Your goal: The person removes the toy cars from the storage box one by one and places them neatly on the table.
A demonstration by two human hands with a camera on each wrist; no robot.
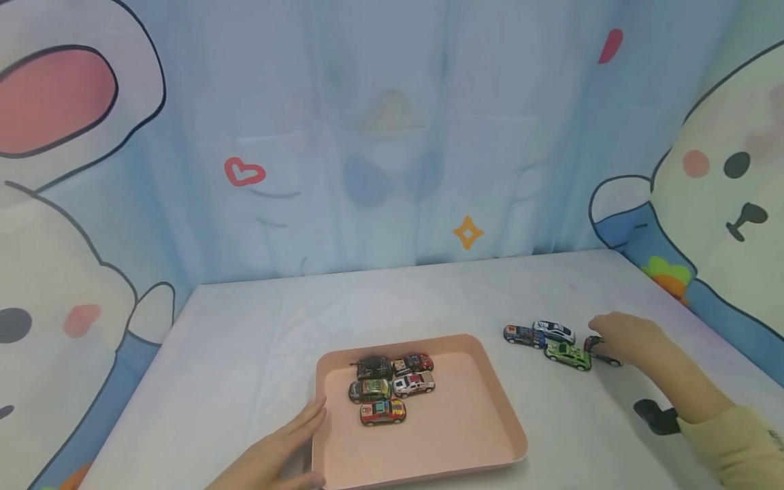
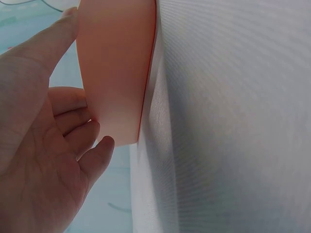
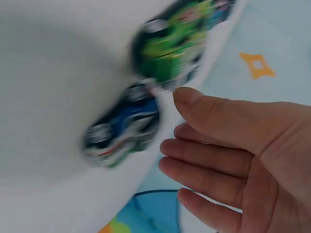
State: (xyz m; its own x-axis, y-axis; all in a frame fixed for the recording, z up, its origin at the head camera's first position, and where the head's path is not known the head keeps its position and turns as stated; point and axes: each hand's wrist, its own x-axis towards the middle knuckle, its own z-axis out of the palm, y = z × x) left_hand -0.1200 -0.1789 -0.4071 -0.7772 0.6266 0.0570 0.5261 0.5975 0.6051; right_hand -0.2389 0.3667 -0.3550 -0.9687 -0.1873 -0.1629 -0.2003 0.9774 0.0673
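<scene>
My left hand lies against the left side of a pink tray. In the left wrist view its thumb and fingertips touch the tray's outer wall. Several toy cars sit together inside the tray, among them a red one and a white one. Over on the right, my right hand hovers beside a dark toy car, partly hidden by it. The right wrist view shows the fingers apart from a blue-and-white car, holding nothing. A green car is close by.
A white car and a blue car stand next to the green one on the white tabletop. Behind the table hangs a light blue printed curtain, with more printed cloth at both sides.
</scene>
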